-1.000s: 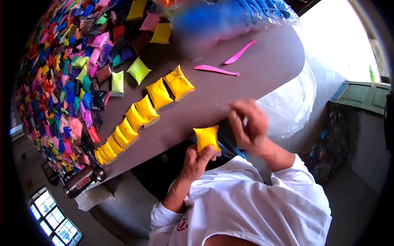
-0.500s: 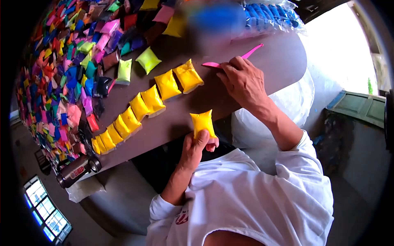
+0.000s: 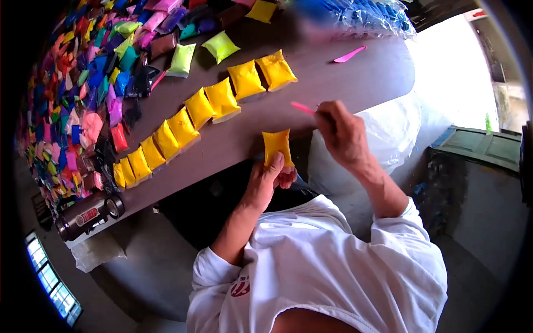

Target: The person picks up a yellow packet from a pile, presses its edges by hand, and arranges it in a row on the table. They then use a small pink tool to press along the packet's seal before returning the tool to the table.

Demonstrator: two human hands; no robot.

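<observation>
A puffy yellow packet [image 3: 277, 145] is held upright in my left hand [image 3: 265, 180], the thumb pressed across its lower front. My right hand [image 3: 342, 132] is closed on a slim pink plastic knife [image 3: 302, 107], whose tip points left, in the air near the table's front edge. A second pink plastic knife [image 3: 350, 54] lies on the table beyond that hand. Along the tabletop runs a slanting row of several similar yellow packets [image 3: 222, 100], ending at the upper right with one packet [image 3: 277, 70].
A large heap of small coloured packets [image 3: 105, 83] covers the table's left side. Two lime packets [image 3: 221, 46] lie near it. A dark flask [image 3: 89, 213] lies at the front left corner. Clear bags of blue items [image 3: 366, 19] sit at the back; a white sack [image 3: 383, 139] stands right.
My right hand has lifted one pink knife off the table and drawn it back toward me, leaving the other behind. My left hand still grips the yellow packet. The view has shifted slightly.
</observation>
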